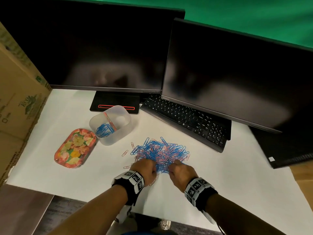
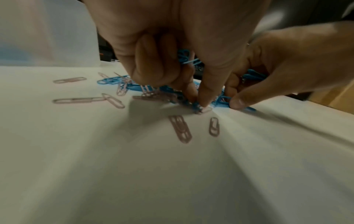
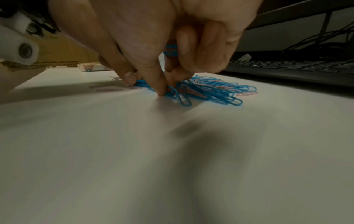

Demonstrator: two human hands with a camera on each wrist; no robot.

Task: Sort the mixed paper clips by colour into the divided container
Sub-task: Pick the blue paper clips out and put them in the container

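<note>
White bench (image 1: 71, 167) carried a mixed blue-and-pink paper clip pile (image 1: 160, 152), stray pink clips (image 1: 125, 153) beside it, a divided container (image 1: 111, 124) with blue clips in its left compartment, a floral tray (image 1: 75, 148) just left, a keyboard (image 1: 186, 119), and a monitor stand (image 1: 115, 103).

Monitors (image 1: 94, 48): you have two
Keyboard (image 1: 186, 119): one
Divided container (image 1: 111, 124): one
Floral tray (image 1: 75, 148): one
Hands (image 1: 144, 168): two
Paper clips (image 1: 160, 151): too many to count
</note>
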